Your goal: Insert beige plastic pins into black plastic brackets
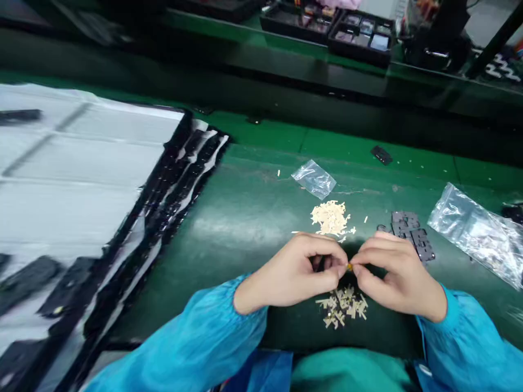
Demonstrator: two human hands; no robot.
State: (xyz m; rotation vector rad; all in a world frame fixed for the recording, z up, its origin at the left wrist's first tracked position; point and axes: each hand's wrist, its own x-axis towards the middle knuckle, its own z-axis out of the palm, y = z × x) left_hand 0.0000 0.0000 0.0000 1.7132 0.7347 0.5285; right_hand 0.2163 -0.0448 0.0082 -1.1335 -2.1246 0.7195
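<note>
Head view, angled down over a green workbench mat (pixel 241 272) with a smooth, lightly scuffed surface. Left hand (pixel 290 272) and right hand (pixel 398 275) bare and together at the centre, fingertips meeting and clamped on a tiny yellow-gold piece (pixel 349 267), too small for its exact shape to show. Just below the hands, a jumbled heap of pale, flat, angular branched pieces (pixel 342 307), crossing and overlapping on the mat. Just above the hands, a mound of finer cream slivers (pixel 330 218), with a few stray bits lying loose around it. Beside the right hand, overlapping dark gray plates (pixel 408 231), matte and rigid, with square cutouts. Higher up, a small crumpled clear plastic bag (pixel 314 178), and farther right, a larger clear bag (pixel 476 234), creased and glossy. Beyond the hands, a small black rectangular piece (pixel 381 154), apart from everything else on the mat. Along the left side, a broad sheet of glossy white film (pixel 81 179) edged in black strips, with dark flat parts (pixel 28 283) lying on it. Shiny blue sleeves (pixel 196 326) on both forearms, gathered at the cuffs. Across the far bench, black compartmented trays (pixel 359 38) holding small items, too blurred to tell apart.
</note>
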